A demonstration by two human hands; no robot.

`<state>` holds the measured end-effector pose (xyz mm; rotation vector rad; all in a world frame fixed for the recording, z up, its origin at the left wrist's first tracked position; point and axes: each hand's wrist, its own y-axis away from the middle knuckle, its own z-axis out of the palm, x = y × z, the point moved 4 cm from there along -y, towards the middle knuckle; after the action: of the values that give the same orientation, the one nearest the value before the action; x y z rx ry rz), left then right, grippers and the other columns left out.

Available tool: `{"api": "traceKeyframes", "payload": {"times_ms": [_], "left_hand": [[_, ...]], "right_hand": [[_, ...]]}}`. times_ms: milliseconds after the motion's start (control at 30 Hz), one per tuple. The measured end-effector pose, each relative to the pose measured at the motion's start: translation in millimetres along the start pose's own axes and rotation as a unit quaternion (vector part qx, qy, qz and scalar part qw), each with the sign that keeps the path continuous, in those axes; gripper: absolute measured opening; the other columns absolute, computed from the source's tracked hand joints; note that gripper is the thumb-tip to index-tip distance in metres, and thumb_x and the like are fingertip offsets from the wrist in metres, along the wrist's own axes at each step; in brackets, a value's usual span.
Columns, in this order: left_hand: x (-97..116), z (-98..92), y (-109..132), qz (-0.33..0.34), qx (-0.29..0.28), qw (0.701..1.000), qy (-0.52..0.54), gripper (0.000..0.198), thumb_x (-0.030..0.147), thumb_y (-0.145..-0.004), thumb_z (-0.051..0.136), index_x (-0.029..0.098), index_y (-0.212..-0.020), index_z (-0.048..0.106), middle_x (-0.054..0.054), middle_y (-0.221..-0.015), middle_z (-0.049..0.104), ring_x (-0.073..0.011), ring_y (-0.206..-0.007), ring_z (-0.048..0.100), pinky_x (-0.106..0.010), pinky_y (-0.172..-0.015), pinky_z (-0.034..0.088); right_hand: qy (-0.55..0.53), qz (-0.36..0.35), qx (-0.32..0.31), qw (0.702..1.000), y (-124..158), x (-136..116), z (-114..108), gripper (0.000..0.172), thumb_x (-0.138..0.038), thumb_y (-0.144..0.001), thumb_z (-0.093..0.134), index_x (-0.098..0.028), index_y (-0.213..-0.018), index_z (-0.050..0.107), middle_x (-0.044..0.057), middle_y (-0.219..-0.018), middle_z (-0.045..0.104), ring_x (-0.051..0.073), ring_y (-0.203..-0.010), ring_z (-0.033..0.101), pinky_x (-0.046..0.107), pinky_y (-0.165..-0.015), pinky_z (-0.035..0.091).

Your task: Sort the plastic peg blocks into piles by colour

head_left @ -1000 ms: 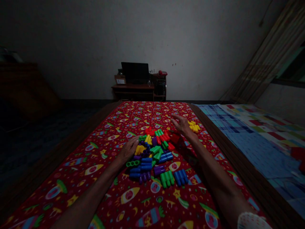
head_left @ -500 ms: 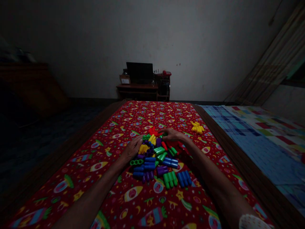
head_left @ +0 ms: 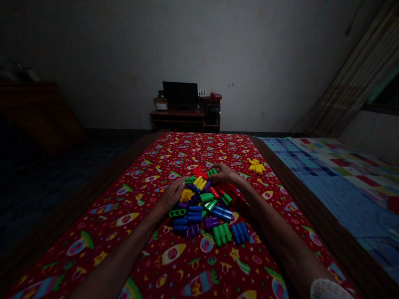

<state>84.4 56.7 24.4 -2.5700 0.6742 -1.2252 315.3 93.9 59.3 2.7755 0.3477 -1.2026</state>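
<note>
A heap of plastic tube blocks (head_left: 205, 207) in red, green, yellow, blue and purple lies on a red mat (head_left: 174, 265) printed with rockets. My left hand (head_left: 172, 193) rests at the heap's left edge, fingers curled against a yellow block (head_left: 186, 194). My right hand (head_left: 223, 173) is at the far side of the heap, fingers bent over a green block (head_left: 213, 171) beside a red one (head_left: 197, 170). A separate small cluster of yellow blocks (head_left: 256, 166) lies to the right of my right hand.
A checked blue and patchwork cloth (head_left: 336, 174) covers the surface to the right, past a dark wooden strip (head_left: 299, 195). A low desk with a dark screen (head_left: 181, 94) stands against the far wall. A curtain (head_left: 352, 83) hangs at the upper right. The left side is dark.
My right hand drew back from beside the yellow cluster to the far side of the heap and closed its fingers over a green block. My left hand stayed put.
</note>
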Motion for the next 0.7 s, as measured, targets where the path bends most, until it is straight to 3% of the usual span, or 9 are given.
{"api": "traceKeyframes", "payload": {"times_ms": [100, 200, 333, 400, 467, 533, 700], "left_hand": [[-3.0, 0.7, -0.4, -0.003, 0.007, 1.0, 0.002, 0.064, 0.061, -0.089, 0.03, 0.014, -0.113, 0.067, -0.011, -0.123, 0.066, -0.0251, -0.116, 0.059, -0.041, -0.105, 0.042], [-4.2, 1.3, -0.1, -0.005, 0.005, 1.0, 0.004, 0.065, 0.061, -0.088, 0.031, 0.013, -0.113, 0.067, -0.012, -0.122, 0.066, -0.0256, -0.115, 0.059, -0.042, -0.105, 0.043], [-2.7, 1.1, 0.3, 0.002, 0.008, 1.0, 0.012, 0.064, 0.061, -0.088, 0.031, 0.014, -0.113, 0.067, -0.013, -0.122, 0.066, -0.0256, -0.115, 0.059, -0.042, -0.104, 0.044], [-2.0, 1.3, 0.1, 0.005, 0.007, 1.0, 0.013, 0.065, 0.062, -0.088, 0.031, 0.014, -0.112, 0.067, -0.013, -0.122, 0.066, -0.026, -0.115, 0.059, -0.042, -0.104, 0.043], [-1.8, 1.2, -0.3, 0.004, 0.007, 1.0, 0.012, 0.067, 0.063, -0.088, 0.03, 0.013, -0.112, 0.067, -0.014, -0.122, 0.066, -0.0265, -0.115, 0.06, -0.043, -0.104, 0.043], [-1.5, 1.2, -0.5, 0.002, 0.006, 1.0, 0.009, 0.069, 0.064, -0.088, 0.029, 0.012, -0.112, 0.066, -0.014, -0.122, 0.065, -0.0266, -0.115, 0.059, -0.043, -0.104, 0.043], [-1.7, 1.8, -0.6, 0.002, 0.0, 1.0, 0.003, 0.07, 0.063, -0.089, 0.027, 0.01, -0.114, 0.065, -0.016, -0.124, 0.064, -0.0272, -0.116, 0.059, -0.043, -0.105, 0.043]], "right_hand": [[-0.017, -0.013, 0.054, 0.998, -0.8, 2.9, -5.1, 0.043, -0.041, -0.07, 0.073, -0.014, -0.102, 0.067, 0.0, -0.079, 0.064, 0.013, -0.07, 0.057, 0.021, -0.061, 0.044], [-0.033, -0.047, 0.032, 0.998, 4.7, 3.9, -12.9, 0.042, -0.051, -0.079, 0.062, -0.012, -0.094, 0.07, 0.002, -0.08, 0.066, 0.014, -0.073, 0.059, 0.023, -0.064, 0.044], [-0.078, -0.05, -0.035, 0.995, 14.6, 7.9, -21.6, 0.034, -0.042, -0.078, 0.062, -0.013, -0.092, 0.073, 0.002, -0.079, 0.07, 0.015, -0.073, 0.061, 0.024, -0.066, 0.047], [-0.09, -0.035, -0.024, 0.995, 17.4, 12.2, -26.6, 0.029, -0.035, -0.076, 0.063, -0.015, -0.094, 0.074, 0.002, -0.081, 0.072, 0.016, -0.073, 0.063, 0.025, -0.067, 0.049], [-0.068, -0.02, 0.043, 0.997, 19.7, 18.9, -36.5, 0.027, -0.028, -0.075, 0.062, -0.015, -0.094, 0.074, 0.003, -0.082, 0.073, 0.018, -0.075, 0.065, 0.027, -0.069, 0.05], [-0.021, -0.015, 0.148, 0.989, 25.0, 28.1, -53.2, 0.028, -0.025, -0.075, 0.058, -0.015, -0.096, 0.074, 0.004, -0.085, 0.074, 0.02, -0.078, 0.067, 0.029, -0.072, 0.051], [0.027, 0.012, 0.395, 0.918, 56.2, 73.9, -109.8, 0.04, -0.031, -0.079, 0.05, -0.011, -0.108, 0.07, 0.011, -0.099, 0.073, 0.022, -0.086, 0.067, 0.031, -0.079, 0.05]]}}
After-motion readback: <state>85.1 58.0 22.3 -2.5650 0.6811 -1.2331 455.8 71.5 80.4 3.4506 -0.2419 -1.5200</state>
